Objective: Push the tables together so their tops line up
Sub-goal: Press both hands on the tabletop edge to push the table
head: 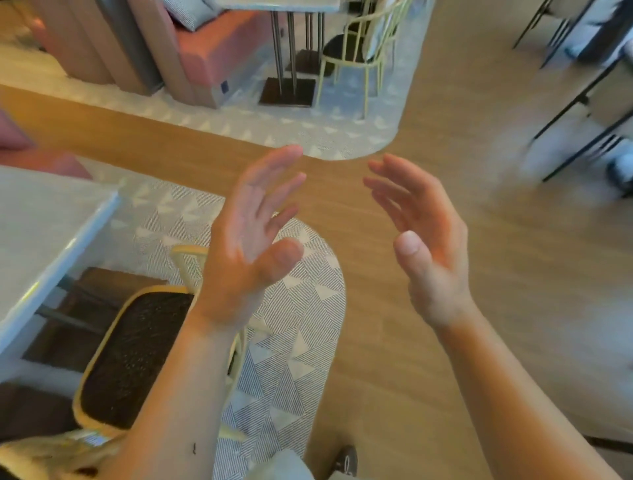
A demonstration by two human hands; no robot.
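My worry was the yellow-framed chair (137,349) tucked at the near table's (44,222) corner: a shove could catch it and leave the tops skewed. The left hand (253,240) and right hand (424,246) hung in the air, palms facing, fingers spread and relaxed, holding nothing. That pale-topped table lay well apart, left of the left fingers; a second table (274,4) stood far ahead.
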